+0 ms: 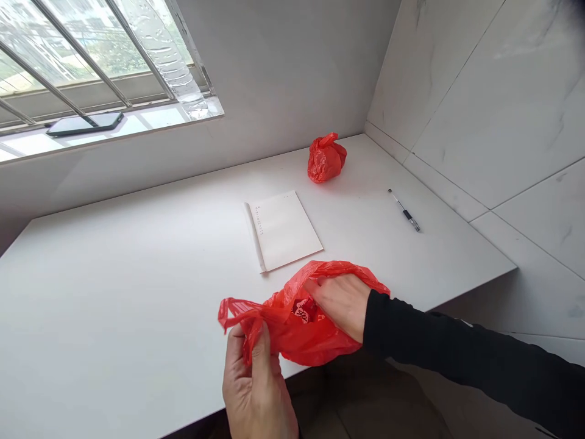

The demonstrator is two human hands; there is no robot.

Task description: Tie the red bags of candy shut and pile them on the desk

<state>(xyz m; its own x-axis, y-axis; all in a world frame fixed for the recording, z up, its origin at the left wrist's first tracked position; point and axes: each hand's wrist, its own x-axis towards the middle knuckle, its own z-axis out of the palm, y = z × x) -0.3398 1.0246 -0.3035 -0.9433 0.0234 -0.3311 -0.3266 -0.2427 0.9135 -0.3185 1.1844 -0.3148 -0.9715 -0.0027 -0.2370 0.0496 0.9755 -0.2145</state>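
Note:
A red plastic bag [292, 332] hangs over the front edge of the white table [114, 292]. My left hand [256, 390] pinches its bunched handles from below. My right hand [340, 305], in a black sleeve, presses on top of the bag with its fingers curled into the opening. A second red bag [325, 158], balled up, sits at the far side of the table near the corner. A white notebook [283, 230] lies closed between the two bags.
A pen [404, 211] lies on the table near the tiled right wall. On the window sill at the upper left rest a dark phone [85, 124] and a clear plastic bottle [169, 58] behind window bars.

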